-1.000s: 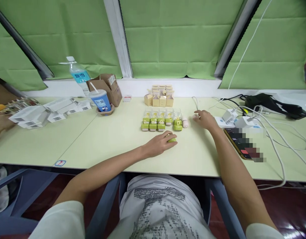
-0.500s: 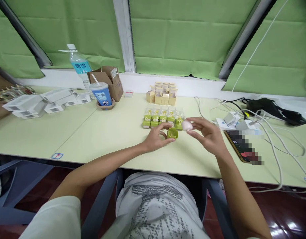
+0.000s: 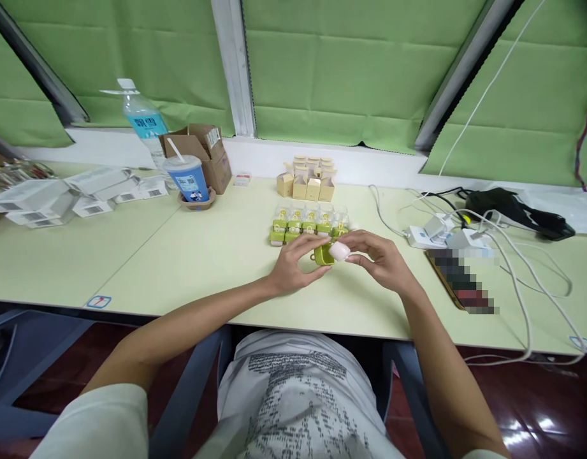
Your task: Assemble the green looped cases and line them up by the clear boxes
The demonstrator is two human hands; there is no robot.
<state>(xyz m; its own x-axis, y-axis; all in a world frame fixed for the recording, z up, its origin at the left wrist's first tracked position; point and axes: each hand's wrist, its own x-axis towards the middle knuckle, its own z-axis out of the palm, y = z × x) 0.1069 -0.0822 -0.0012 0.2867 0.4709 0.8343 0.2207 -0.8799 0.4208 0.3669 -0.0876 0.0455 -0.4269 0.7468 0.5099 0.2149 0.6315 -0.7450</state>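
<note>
Probably light and slick, the pale pod [image 3: 340, 251], best held by its sides, is pinched in the right hand [image 3: 382, 259] beside the green cover [image 3: 324, 255] the left hand [image 3: 292, 265] grips over the desk [image 3: 178, 255].

Green case [image 3: 324, 256], pink piece [image 3: 340, 251], perhaps touching

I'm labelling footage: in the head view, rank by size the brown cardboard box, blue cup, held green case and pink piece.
1. Brown cardboard box
2. Blue cup
3. Held green case, pink piece: too alike to rank
</note>
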